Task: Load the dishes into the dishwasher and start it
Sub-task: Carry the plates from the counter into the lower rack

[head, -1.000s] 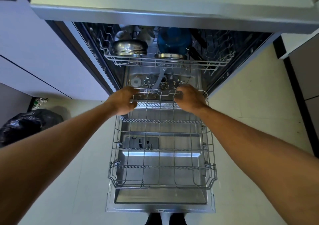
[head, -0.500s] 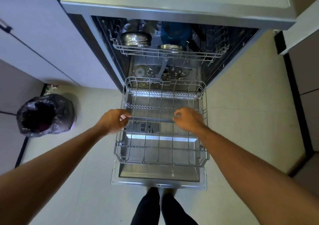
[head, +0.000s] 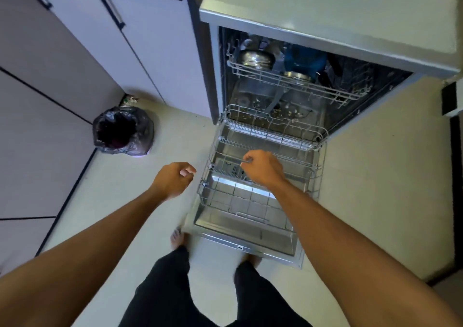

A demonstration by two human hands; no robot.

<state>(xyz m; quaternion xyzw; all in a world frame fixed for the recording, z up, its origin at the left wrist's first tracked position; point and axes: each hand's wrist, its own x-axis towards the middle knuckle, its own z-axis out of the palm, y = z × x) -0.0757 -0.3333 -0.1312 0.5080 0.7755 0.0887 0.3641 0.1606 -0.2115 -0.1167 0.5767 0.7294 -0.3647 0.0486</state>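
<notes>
The dishwasher (head: 325, 8) stands open with its door (head: 250, 231) folded down flat. The empty lower rack (head: 275, 136) is pulled out over the door. My right hand (head: 264, 167) is above the rack's middle, fingers curled and pinching one of its wires. My left hand (head: 172, 179) hangs left of the rack, off it, loosely curled and holding nothing. The upper rack (head: 325, 93) sits partly pulled out and carries an upturned steel bowl (head: 255, 58), a blue vessel (head: 305, 58) and other pieces in shadow.
A bin lined with a black bag (head: 122, 131) stands on the pale floor to the left. Pale cabinets (head: 75, 51) with dark handles run along the left. My legs and bare feet are at the door's front edge. Food scraps lie on the tub floor (head: 283, 111).
The lower rack has slid out onto the door. My left hand has come off it and moved left. The view has swung left and back, showing the bin and cabinets.
</notes>
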